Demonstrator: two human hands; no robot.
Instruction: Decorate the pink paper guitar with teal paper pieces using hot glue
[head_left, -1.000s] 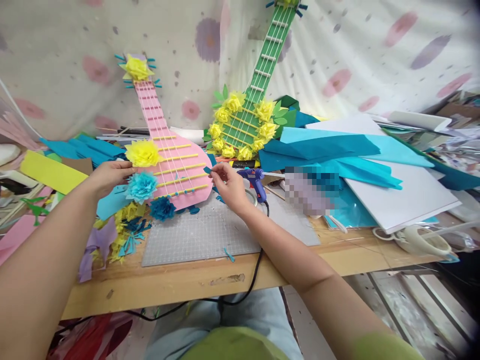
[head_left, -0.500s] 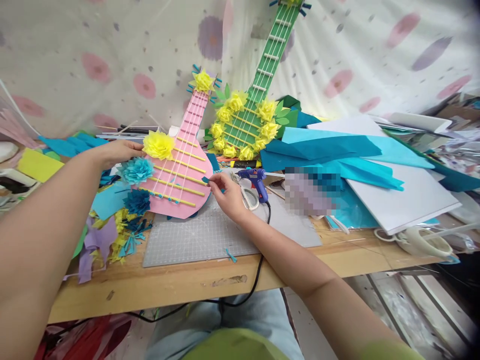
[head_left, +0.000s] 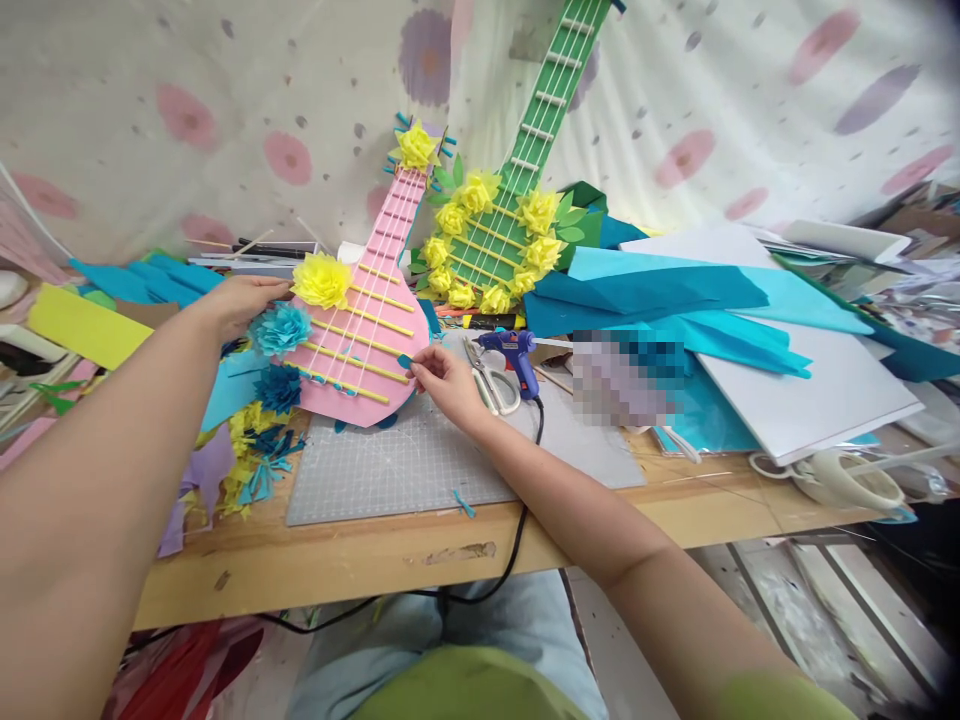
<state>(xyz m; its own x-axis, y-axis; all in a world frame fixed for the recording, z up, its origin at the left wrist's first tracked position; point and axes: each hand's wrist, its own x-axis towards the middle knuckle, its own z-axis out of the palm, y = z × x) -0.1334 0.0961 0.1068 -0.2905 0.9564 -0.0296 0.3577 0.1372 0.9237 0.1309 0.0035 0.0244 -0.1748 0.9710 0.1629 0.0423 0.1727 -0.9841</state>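
A pink paper guitar (head_left: 352, 385) with yellow bars and white strings leans upright, its lower end at the grey cutting mat. My left hand (head_left: 255, 300) is closed at its left edge, fingertips partly hidden beside the yellow paper flower (head_left: 322, 281). Below that hand, a light blue paper flower (head_left: 280, 328) and a dark blue paper flower (head_left: 278, 387) sit along the same edge. Between thumb and fingers, my right hand (head_left: 446, 383) pinches a small blue paper piece (head_left: 405, 361) over the guitar's lower right edge.
A green paper guitar (head_left: 487, 240) with yellow flowers stands behind. Right of my right hand lie scissors (head_left: 495, 385) and a blue glue gun (head_left: 514, 355), whose black cord crosses the cutting mat (head_left: 420, 480). Blue paper sheets (head_left: 645, 295) are piled right; paper scraps (head_left: 247, 450) lie left.
The pink guitar's top has tilted slightly right. My right hand, with the blue piece, has shifted a little left onto the guitar's edge. My left hand stays at the left edge.
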